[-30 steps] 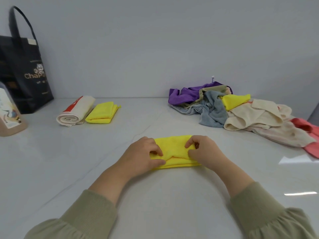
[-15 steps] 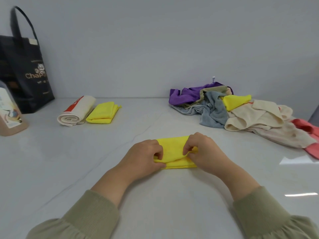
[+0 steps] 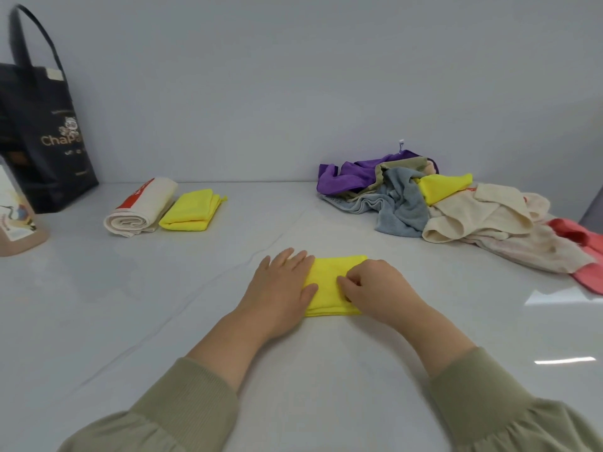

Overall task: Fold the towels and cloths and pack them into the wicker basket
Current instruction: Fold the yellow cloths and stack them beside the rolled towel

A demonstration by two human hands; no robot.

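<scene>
A small yellow cloth, folded into a compact rectangle, lies on the white table in front of me. My left hand lies flat on its left half, fingers straight, pressing it down. My right hand covers its right end with fingers curled, pinching the top layer. At the back left lie a rolled cream towel with a red stripe and a folded yellow cloth. An unfolded pile of purple, grey, yellow, cream and pink cloths sits at the back right. No wicker basket is in view.
A black tote bag stands against the wall at far left, with a tan printed container in front of it. The white table stretches to the wall behind.
The yellow cloth has been folded over into a shorter, thicker rectangle. My left hand went from pinching its edge to lying flat on it. My right hand moved leftward onto the cloth.
</scene>
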